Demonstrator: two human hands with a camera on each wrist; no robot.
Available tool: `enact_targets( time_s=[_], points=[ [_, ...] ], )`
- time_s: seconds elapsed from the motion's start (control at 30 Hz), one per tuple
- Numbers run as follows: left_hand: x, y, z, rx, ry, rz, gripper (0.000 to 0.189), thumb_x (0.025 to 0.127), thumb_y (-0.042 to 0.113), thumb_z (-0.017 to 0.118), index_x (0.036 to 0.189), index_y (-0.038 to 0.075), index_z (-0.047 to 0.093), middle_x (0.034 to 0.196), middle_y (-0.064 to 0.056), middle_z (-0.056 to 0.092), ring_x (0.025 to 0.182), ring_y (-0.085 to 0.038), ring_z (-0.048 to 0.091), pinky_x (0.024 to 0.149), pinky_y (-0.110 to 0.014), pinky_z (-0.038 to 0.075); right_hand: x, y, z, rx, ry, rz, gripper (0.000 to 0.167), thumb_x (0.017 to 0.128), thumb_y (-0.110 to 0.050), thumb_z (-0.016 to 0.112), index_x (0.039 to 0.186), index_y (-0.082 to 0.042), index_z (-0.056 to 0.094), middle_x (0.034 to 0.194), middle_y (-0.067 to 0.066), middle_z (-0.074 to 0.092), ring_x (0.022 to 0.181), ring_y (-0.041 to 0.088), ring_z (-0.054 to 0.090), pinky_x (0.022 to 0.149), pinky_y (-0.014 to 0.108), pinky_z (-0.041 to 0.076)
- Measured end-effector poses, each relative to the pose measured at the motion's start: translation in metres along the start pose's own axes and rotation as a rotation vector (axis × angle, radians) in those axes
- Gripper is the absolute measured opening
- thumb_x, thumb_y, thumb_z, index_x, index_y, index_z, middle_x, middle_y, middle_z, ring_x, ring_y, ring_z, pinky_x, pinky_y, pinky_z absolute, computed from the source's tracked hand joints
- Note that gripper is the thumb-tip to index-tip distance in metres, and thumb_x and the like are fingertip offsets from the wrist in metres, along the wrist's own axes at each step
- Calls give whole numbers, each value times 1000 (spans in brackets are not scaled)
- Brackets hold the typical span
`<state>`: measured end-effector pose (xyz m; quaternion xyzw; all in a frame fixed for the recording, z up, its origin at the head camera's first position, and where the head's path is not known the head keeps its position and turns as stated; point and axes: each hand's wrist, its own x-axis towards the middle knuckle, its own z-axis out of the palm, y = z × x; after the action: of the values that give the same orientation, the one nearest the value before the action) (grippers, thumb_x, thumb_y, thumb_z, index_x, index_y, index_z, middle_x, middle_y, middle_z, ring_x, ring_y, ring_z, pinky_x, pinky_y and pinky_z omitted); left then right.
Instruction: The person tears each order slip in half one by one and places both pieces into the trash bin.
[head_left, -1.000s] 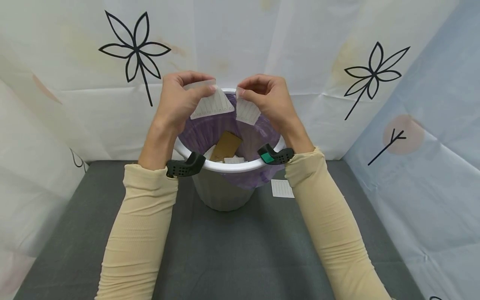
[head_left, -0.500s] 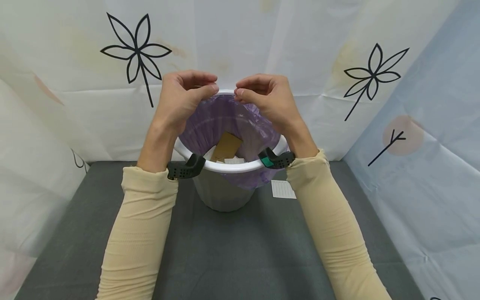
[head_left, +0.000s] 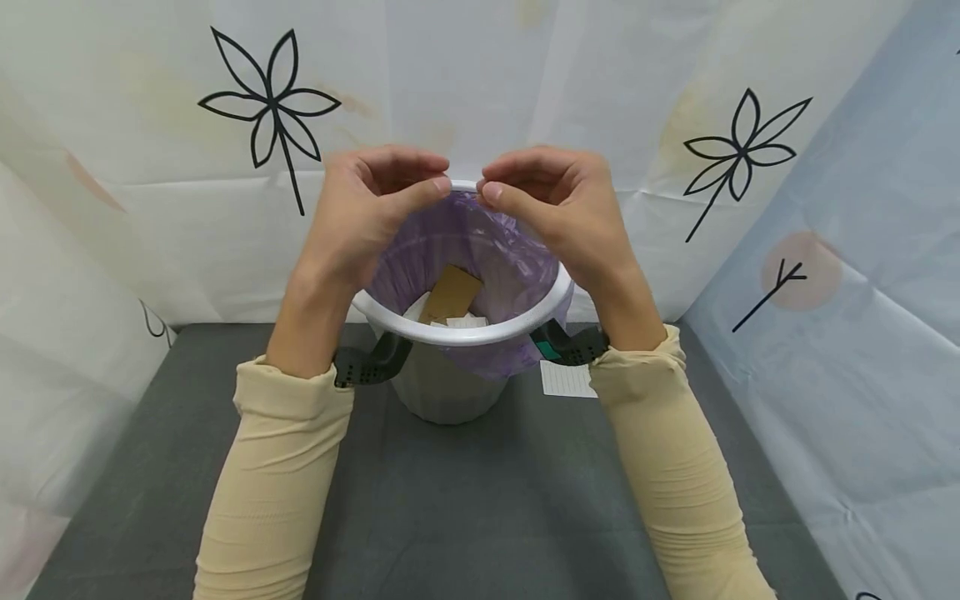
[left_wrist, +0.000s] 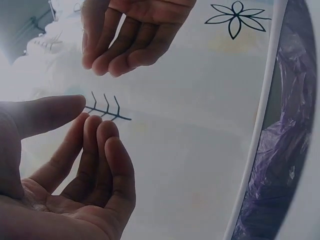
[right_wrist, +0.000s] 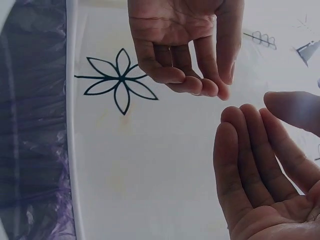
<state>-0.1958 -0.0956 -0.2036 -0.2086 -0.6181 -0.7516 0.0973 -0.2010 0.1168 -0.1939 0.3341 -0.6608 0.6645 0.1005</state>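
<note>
My left hand [head_left: 352,217] and right hand [head_left: 581,212] hover over the far side of a white bin [head_left: 453,336] lined with a purple plastic bag [head_left: 517,242]. Nothing is held in either one. Both wrist views show loosely bent fingers, with a bare palm on the left hand [left_wrist: 107,200] and on the right hand [right_wrist: 265,200]. A small gap separates the two hands' fingertips. Down inside the bin lie a brown piece of cardboard [head_left: 454,292] and some white paper pieces [head_left: 467,322].
On the dark grey tabletop [head_left: 450,500], a lined slip of paper [head_left: 564,381] lies right of the bin, partly behind the right wrist. Behind the table hangs a pale curtain [head_left: 487,75] with black flower drawings.
One second ago each hand pinched a torn piece of lined paper; half a second ago both pieces were gone from the fingers. Since then the right hand has shifted slightly rightward.
</note>
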Motion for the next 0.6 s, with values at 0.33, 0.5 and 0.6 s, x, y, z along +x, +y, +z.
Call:
enact_targets(
  time_s=[0.33,0.5,0.6],
  points=[
    [-29,-3,6,73,-107,66,15,86,-8,74,101,-8,75,94,-8,74,85,-20,70,81,-28,56,-34,-6,-11,-84,4,-68,14,85,11,72,98,7,75,96,15,74,83,24,71,80,33,58],
    [-45,-2,12,140,-134,41,20,87,-4,75,106,-8,74,98,-9,75,91,-22,73,85,-32,58,-52,-6,-20,-110,24,-30,17,84,13,72,99,4,76,96,16,74,84,25,71,80,32,58],
    [-55,-1,17,151,-147,29,20,87,-1,77,106,-6,74,99,-10,75,92,-24,73,86,-35,58,-62,-6,-25,-97,25,-21,15,85,10,74,99,7,75,95,15,75,85,25,72,80,32,58]
  ],
)
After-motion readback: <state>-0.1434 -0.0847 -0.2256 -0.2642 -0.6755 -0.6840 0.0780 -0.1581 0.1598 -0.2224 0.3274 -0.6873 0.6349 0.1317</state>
